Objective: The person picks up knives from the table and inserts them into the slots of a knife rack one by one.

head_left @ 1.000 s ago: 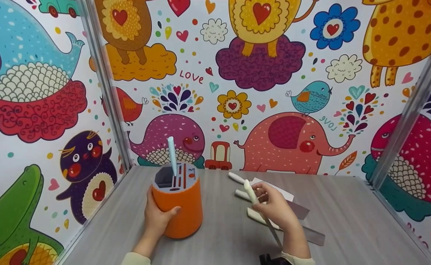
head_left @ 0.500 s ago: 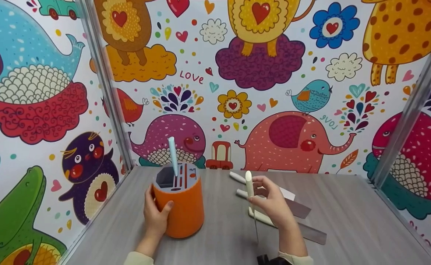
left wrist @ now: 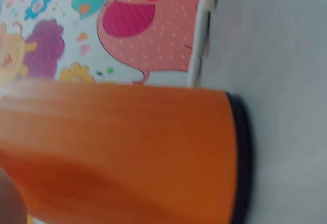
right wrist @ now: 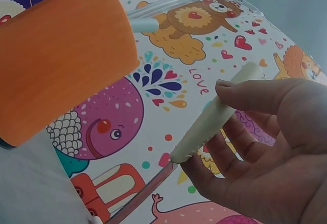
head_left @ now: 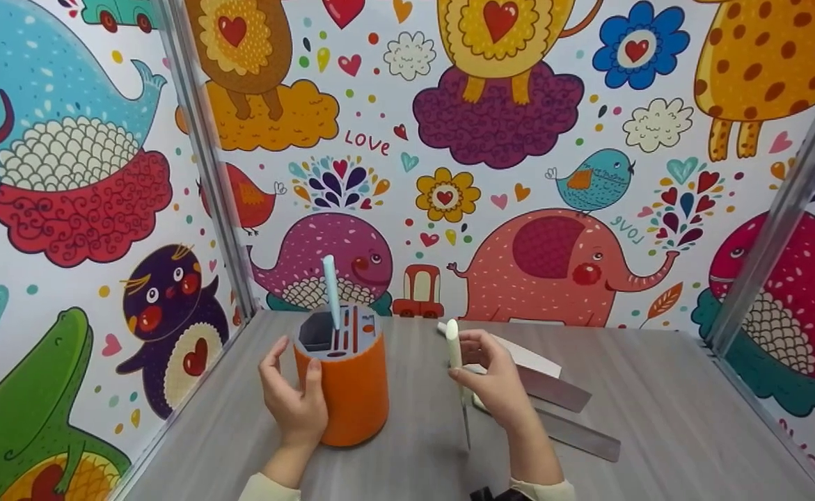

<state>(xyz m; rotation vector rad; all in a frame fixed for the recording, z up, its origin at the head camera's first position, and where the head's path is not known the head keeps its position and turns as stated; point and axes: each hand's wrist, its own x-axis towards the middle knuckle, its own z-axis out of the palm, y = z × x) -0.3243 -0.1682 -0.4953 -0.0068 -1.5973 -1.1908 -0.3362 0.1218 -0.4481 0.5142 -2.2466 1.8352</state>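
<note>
One light-blue handle (head_left: 331,292) sits in the orange holder (head_left: 351,400) alongside my relaxed left fingers (head_left: 273,363); my right fingers (head_left: 491,351) pinch a cream-handled knife (head_left: 454,346), which, with three knives (head_left: 553,388) on the desk (head_left: 417,410), apparently awaits insertion.

A red word, "Love" (head_left: 367,142), is sitting on the white picture wall (head_left: 400,198), between a splash of colored drops (head_left: 337,184) and a big purple cloud (head_left: 496,115). A blue-green word (head_left: 626,229) is standing under the blue bird (head_left: 594,179), by the elephant's (head_left: 546,271) trunk, and it is spelling "Love" backward, like in a mirror. The right wrist view is showing the red word too.
</note>
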